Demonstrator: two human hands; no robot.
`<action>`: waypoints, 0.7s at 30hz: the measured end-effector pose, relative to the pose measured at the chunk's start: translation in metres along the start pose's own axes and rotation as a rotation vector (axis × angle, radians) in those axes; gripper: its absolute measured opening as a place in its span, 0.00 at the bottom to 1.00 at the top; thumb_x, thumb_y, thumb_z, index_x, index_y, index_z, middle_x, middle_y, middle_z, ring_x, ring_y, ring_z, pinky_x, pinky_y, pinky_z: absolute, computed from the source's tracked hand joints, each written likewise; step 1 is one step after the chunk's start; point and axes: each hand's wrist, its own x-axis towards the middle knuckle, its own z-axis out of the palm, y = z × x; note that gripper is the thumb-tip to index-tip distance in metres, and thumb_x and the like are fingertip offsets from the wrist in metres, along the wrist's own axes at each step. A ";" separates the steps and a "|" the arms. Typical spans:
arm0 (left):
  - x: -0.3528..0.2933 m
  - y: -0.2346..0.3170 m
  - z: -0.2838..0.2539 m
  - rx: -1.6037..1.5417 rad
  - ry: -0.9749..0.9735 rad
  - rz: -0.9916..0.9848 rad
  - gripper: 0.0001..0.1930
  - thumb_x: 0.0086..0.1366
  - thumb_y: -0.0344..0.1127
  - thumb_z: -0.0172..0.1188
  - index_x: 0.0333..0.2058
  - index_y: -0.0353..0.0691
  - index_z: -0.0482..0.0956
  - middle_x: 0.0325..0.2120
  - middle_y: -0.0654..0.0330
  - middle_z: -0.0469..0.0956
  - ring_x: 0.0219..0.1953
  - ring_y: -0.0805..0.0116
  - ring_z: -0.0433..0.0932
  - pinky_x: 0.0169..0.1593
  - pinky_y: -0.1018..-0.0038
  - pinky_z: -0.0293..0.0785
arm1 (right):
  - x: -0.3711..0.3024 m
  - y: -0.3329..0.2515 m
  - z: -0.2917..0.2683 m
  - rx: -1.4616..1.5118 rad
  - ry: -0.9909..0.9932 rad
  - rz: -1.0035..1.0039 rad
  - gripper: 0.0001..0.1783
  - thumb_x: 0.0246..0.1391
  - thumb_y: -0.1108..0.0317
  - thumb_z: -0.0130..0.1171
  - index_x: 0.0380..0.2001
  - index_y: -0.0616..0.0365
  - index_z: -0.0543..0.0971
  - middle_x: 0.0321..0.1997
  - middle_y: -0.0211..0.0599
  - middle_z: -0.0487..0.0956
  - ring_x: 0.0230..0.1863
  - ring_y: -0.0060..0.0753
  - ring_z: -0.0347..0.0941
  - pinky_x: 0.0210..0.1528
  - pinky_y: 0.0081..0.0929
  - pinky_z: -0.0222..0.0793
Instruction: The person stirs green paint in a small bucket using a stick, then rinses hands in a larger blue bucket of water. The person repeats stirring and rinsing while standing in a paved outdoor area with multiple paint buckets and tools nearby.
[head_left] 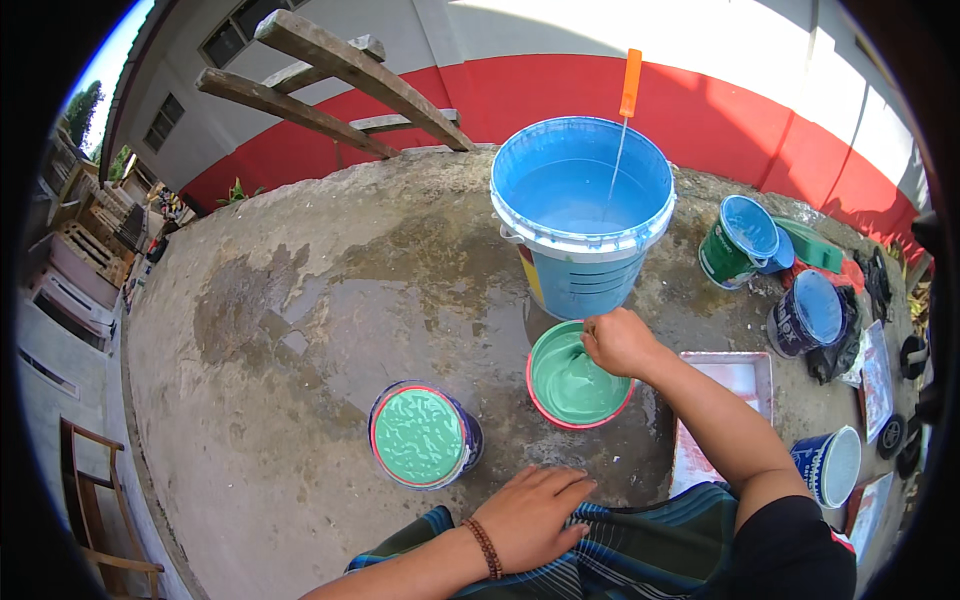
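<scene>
The right hand (pixel 620 342) is closed in a fist over the far rim of the small bowl (pixel 577 376) of green paint; whatever it grips is hidden. The bowl stands on wet concrete just in front of the big blue bucket (pixel 582 215). A stick with an orange handle (pixel 628 85) stands in that bucket. The left hand (pixel 530 515) lies flat, fingers spread, on striped cloth (pixel 640 545) nearer than the bowl. A green paint can (pixel 424 436) sits left of the bowl, a white tray (pixel 735 385) right.
</scene>
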 end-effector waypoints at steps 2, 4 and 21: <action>0.003 0.001 -0.005 0.004 -0.035 -0.034 0.28 0.65 0.43 0.59 0.60 0.34 0.68 0.60 0.48 0.69 0.64 0.51 0.67 0.66 0.51 0.61 | -0.004 -0.001 -0.002 -0.086 -0.232 -0.056 0.11 0.53 0.65 0.57 0.28 0.63 0.82 0.26 0.56 0.80 0.32 0.60 0.78 0.39 0.51 0.75; 0.002 0.002 -0.008 0.028 -0.076 -0.081 0.29 0.65 0.44 0.59 0.60 0.33 0.68 0.60 0.48 0.69 0.65 0.50 0.65 0.67 0.51 0.60 | -0.004 -0.006 -0.004 0.151 -0.219 -0.031 0.11 0.53 0.66 0.57 0.28 0.63 0.82 0.27 0.57 0.81 0.33 0.59 0.79 0.40 0.51 0.75; -0.003 0.007 -0.005 0.073 -0.260 -0.068 0.30 0.67 0.50 0.57 0.63 0.41 0.65 0.63 0.52 0.68 0.66 0.54 0.65 0.68 0.44 0.56 | 0.004 -0.025 0.007 0.057 -0.312 -0.070 0.12 0.54 0.64 0.57 0.28 0.62 0.83 0.28 0.58 0.80 0.33 0.60 0.78 0.36 0.50 0.74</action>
